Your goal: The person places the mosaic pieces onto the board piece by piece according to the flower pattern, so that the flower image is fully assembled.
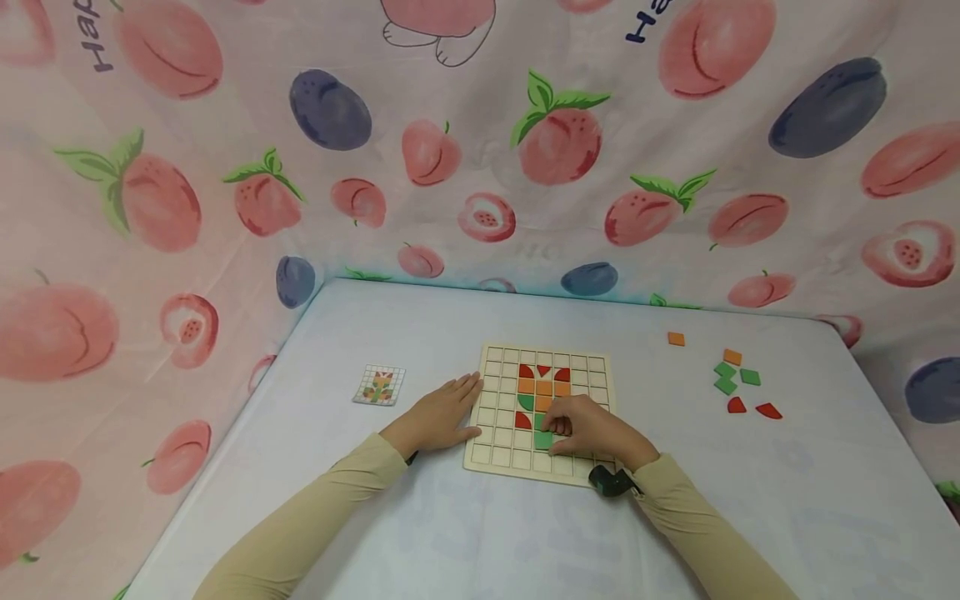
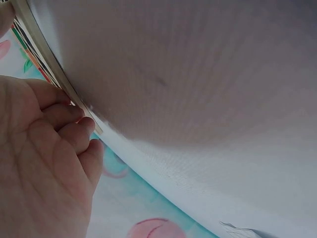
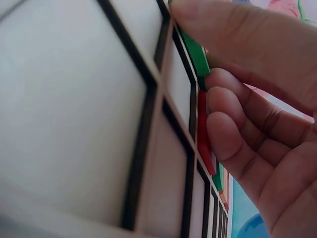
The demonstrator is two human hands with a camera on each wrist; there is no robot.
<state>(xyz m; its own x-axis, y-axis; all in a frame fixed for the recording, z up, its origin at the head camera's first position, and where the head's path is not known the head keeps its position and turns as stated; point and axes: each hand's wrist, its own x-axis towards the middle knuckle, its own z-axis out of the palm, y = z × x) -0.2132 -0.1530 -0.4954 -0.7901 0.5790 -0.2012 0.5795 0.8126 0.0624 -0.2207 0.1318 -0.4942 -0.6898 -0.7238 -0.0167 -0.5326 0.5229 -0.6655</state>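
Observation:
A square wooden grid board (image 1: 501,456) lies in front of me, with red, orange and green tiles set in its middle columns. My left hand (image 1: 435,412) lies flat at the board's left side, fingers stretched along the edge. Over the lower middle cells, my right hand (image 1: 596,429) has curled fingers. Its thumb and forefinger pinch a green square tile (image 1: 543,441) low in the pattern. In the right wrist view the thumb covers part of that green tile (image 3: 197,55), and the other fingertips rest beside a red tile (image 3: 203,134).
A small pattern card (image 1: 378,386) lies left of the board. Loose tiles are at the right: orange squares (image 1: 677,339), green squares (image 1: 750,377) and red pieces (image 1: 768,411). A fruit-print cloth (image 1: 525,225) hangs behind the white table (image 1: 420,517).

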